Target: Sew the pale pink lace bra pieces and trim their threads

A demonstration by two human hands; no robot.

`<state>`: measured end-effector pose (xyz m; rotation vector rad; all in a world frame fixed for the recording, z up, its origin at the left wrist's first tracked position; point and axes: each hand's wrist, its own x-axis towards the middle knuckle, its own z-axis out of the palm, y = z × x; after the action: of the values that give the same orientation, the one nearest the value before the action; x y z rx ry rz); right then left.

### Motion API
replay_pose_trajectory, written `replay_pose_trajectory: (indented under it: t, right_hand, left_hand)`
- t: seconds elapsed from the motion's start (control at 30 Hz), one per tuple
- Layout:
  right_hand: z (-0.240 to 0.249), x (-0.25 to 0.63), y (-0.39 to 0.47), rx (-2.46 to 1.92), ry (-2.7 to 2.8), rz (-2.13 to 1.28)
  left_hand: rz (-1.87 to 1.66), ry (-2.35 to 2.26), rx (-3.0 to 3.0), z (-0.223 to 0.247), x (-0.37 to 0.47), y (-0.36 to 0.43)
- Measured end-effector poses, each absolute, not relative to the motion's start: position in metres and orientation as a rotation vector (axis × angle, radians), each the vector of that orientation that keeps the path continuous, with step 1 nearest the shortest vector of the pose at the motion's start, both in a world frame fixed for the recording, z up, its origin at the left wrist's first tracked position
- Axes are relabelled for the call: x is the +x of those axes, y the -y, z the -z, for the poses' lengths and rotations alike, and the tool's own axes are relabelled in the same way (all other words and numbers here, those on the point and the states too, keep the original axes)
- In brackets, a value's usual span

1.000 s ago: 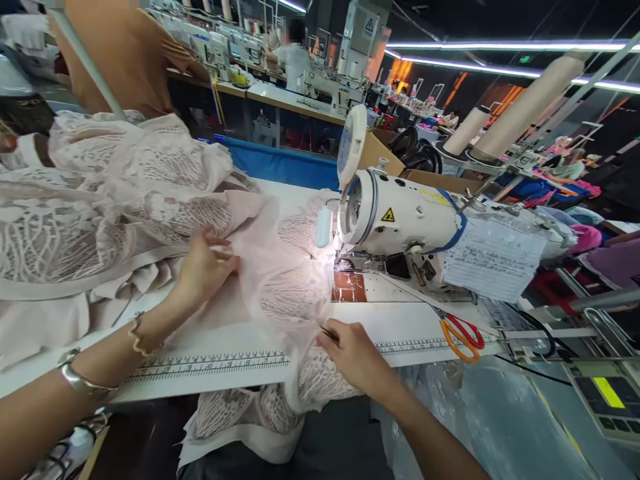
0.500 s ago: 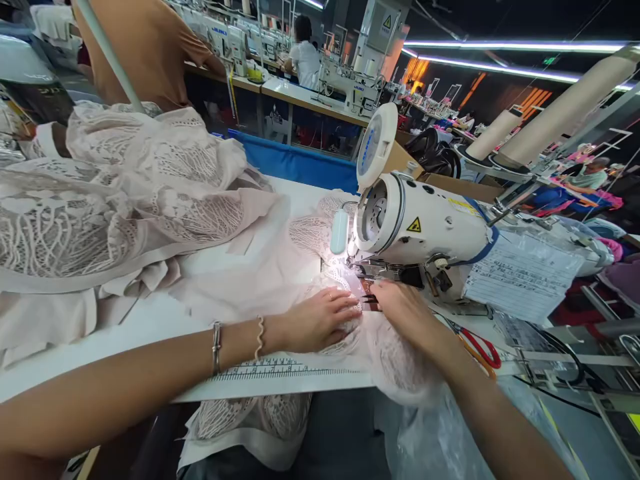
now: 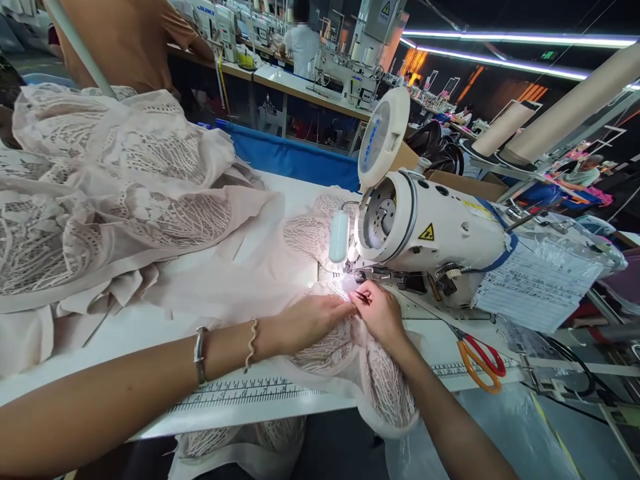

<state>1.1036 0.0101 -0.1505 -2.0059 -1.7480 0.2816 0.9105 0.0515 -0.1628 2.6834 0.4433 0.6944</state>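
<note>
A pale pink lace bra (image 3: 325,353) lies on the machine bed, part of it under the lit needle area of a white sewing machine (image 3: 440,223). My left hand (image 3: 313,323) is closed on the lace edge, its fingertips meeting those of my right hand. My right hand (image 3: 381,315) is closed just in front of the needle area, with a small dark pointed tool (image 3: 361,297) between its fingers; its kind is unclear. One lace cup hangs over the table's front edge below my right wrist. The fingertips partly hide the fabric between them.
A heap of lace bras (image 3: 120,180) covers the table's left side. Orange-and-red-handled scissors (image 3: 480,363) lie right of my right forearm. A printed ruler (image 3: 240,393) runs along the front edge. Thread cones (image 3: 503,130) stand behind the machine; a person in brown (image 3: 115,40) sits beyond.
My right hand has drawn in toward the left, and its fingers have closed up. My left fingers, flat on the lace before, now pinch it. The hanging cup has swung lower.
</note>
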Motion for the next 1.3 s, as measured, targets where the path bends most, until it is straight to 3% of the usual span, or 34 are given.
replay_pose_trajectory:
  t: [0.2, 0.37, 0.67, 1.3]
  right_hand:
    - [0.160, 1.097, -0.004, -1.949, 1.809, -0.141]
    - [0.167, 1.095, 0.000, -1.948, 1.882, -0.011]
    - [0.170, 1.091, 0.001, -1.750, 2.118, 0.265]
    - [0.168, 1.095, 0.000, -1.839, 2.225, 0.196]
  left_hand:
    - [-0.720, -0.733, 2.950, 0.175, 0.913, -0.045]
    - [-0.615, -0.722, 3.188, 0.175, 0.919, -0.039]
    - [-0.608, -0.553, 3.031, 0.166, 0.918, -0.053]
    - [-0.627, -0.658, 2.936, 0.168, 0.910, -0.058]
